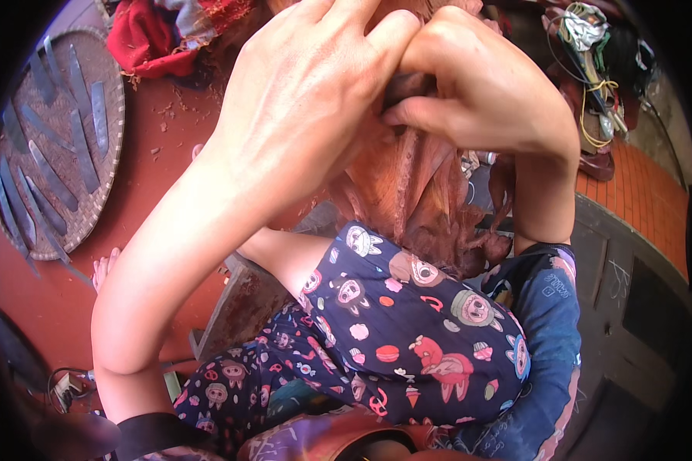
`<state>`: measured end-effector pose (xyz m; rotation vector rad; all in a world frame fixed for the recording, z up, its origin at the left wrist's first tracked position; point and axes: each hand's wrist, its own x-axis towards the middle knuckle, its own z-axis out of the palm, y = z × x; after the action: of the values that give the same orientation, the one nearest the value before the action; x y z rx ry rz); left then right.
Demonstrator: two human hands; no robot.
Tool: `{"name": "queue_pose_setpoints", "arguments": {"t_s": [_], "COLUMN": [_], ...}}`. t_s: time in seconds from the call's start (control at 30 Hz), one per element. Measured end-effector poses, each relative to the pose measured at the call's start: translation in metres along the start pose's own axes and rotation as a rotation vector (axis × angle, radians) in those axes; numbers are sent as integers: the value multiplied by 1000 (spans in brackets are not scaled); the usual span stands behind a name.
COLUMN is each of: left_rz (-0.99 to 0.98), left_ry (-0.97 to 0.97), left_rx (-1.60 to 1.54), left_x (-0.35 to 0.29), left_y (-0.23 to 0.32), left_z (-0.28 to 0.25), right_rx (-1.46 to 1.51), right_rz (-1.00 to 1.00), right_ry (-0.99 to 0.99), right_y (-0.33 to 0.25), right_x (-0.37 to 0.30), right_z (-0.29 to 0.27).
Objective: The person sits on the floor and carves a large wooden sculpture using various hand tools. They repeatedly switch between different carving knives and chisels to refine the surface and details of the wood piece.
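A reddish-brown carved wooden piece (407, 184) with ridges and branching parts stands in front of my lap. Over its upper part my left hand (307, 77) is bent, its knuckles up and its fingertips hidden or cut off by the upper edge. Touching it, my right hand (488, 84) is curled, with the thumb pointing left. Between the right thumb and fingers shows a bit of a dark, rounded thing (407, 88), too covered to name. Both hands look closed, but what the left one grips cannot be seen.
At left, a round woven tray (104, 184) bears several flat metal blades (83, 150). Red cloth (150, 42) and wood shavings lie at the upper left on the red floor (161, 184). Tangled wires (592, 84) are at upper right. Patterned fabric (415, 330) covers my legs.
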<state>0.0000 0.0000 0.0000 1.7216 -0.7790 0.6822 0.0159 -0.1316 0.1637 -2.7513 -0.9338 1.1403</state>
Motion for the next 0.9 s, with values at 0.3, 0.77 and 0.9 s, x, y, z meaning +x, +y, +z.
{"name": "queue_pose_setpoints", "arguments": {"t_s": [0.3, 0.77, 0.9], "left_rz": [-137, -8, -141], "left_ry": [-256, -75, -177], "left_rx": [-139, 22, 25], "left_x": [27, 25, 36], "left_y": [5, -9, 8], "left_z": [-32, -12, -23], "right_rx": [110, 69, 58], "right_rz": [3, -6, -53], "right_ry": [282, 333, 299], "right_y": [1, 16, 15], "right_x": [7, 6, 3], "right_z": [18, -8, -5]}}
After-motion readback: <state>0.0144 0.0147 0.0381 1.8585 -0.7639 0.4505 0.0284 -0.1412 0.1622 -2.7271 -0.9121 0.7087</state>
